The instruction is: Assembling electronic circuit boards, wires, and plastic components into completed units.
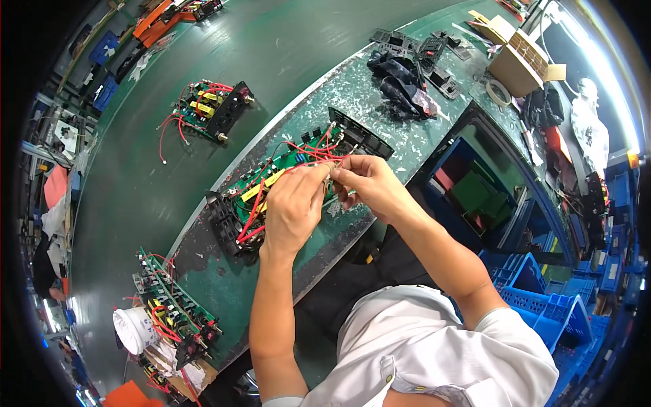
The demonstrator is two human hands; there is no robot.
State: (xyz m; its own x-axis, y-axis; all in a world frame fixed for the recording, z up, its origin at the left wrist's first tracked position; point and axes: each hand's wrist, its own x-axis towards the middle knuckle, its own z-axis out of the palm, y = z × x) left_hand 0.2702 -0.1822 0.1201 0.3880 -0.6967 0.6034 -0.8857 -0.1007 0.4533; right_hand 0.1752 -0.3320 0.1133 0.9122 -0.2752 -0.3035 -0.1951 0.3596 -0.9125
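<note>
A green circuit board assembly (239, 186) lies on the worktable in front of me, with black end plates, yellow-wrapped parts and loose red wires. One black end plate (359, 133) stands at its far right end, the other (224, 220) at its near left end. Over the board, my left hand (293, 207) is closed, its fingertips pinching at a red wire (313, 163). Fingertip to fingertip with it, my right hand (374, 184) is also closed on the red wire. Exactly what lies between the fingertips is partly hidden.
Another board assembly (211, 108) rests on the green surface beyond. More boards (173, 305) stand at the lower left beside a white tub (134, 330). Black plastic parts (400, 85) and a cardboard box (519, 68) occupy the far right. Blue crates (542, 298) stand to my right.
</note>
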